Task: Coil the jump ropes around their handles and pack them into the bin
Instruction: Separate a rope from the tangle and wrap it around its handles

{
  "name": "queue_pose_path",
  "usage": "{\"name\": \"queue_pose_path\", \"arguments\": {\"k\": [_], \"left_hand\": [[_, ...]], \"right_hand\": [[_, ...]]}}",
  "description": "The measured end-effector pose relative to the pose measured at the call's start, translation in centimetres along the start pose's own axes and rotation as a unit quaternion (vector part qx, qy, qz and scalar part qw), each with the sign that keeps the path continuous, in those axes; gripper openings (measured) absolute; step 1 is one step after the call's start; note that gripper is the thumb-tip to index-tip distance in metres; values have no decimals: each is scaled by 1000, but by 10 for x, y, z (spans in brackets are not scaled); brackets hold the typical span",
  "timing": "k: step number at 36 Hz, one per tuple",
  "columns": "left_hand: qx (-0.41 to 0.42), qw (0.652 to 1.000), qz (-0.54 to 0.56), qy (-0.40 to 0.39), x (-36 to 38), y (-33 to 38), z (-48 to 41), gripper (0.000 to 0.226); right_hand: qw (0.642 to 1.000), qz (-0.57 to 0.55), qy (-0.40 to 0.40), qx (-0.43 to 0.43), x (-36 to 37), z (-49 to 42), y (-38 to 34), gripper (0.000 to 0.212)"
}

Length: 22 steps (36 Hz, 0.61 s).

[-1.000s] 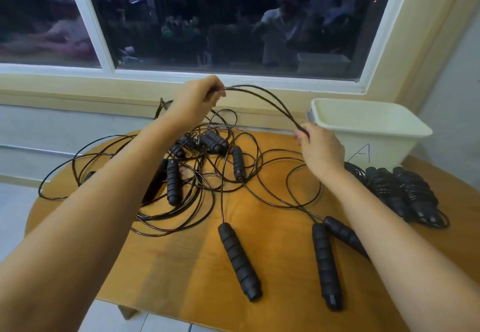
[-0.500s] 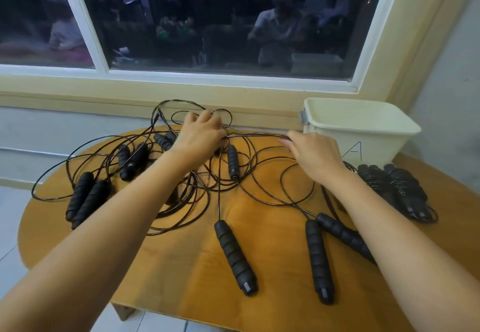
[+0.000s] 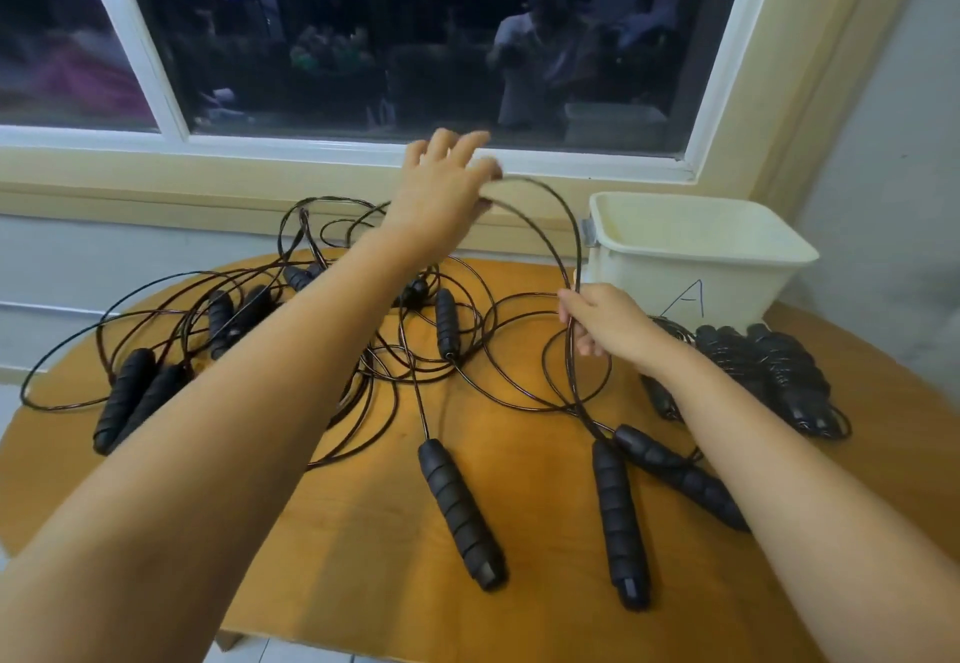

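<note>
Several black jump ropes lie tangled (image 3: 363, 330) on a round wooden table (image 3: 363, 558). My left hand (image 3: 447, 184) is raised above the tangle and pinches one thin cord (image 3: 563, 226), though its fingertips are blurred. That cord arcs over to my right hand (image 3: 608, 324), which grips it in front of the cream bin (image 3: 701, 247) marked "A". From my right hand the doubled cord runs down to two handles (image 3: 621, 522) near the front edge. Another loose handle (image 3: 460, 506) lies at front centre. The bin looks empty inside.
Coiled, wrapped ropes (image 3: 779, 376) sit in a bundle in front of the bin at the right. Two handles (image 3: 130, 402) lie at the table's left, and others sit in the tangle. A window sill and wall stand just behind the table.
My left hand has lifted from the tangle, pulling the cord up into a high arc. My right hand keeps hold of the same cord near the bin.
</note>
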<state>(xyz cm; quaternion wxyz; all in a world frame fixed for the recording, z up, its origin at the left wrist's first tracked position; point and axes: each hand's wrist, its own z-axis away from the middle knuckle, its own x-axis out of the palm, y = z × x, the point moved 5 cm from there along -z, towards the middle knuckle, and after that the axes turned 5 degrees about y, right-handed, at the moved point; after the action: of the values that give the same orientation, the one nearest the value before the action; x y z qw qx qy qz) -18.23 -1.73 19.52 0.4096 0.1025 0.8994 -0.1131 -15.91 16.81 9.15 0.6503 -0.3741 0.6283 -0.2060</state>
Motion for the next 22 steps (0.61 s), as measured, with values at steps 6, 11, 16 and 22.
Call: {"name": "queue_pose_path", "arguments": {"k": [6, 11, 16, 22], "left_hand": [[-19, 997, 19, -71, 42, 26, 45, 54], [-273, 838, 406, -240, 77, 58, 106, 48], [-376, 619, 602, -336, 94, 95, 140, 27], [-480, 544, 666, -172, 88, 45, 125, 20]], "right_hand": [[974, -184, -8, 133, 15, -5, 30, 29], [952, -262, -21, 159, 19, -5, 33, 29], [908, -394, -58, 129, 15, -1, 17, 21], [980, -170, 85, 58, -34, 35, 38, 26]]}}
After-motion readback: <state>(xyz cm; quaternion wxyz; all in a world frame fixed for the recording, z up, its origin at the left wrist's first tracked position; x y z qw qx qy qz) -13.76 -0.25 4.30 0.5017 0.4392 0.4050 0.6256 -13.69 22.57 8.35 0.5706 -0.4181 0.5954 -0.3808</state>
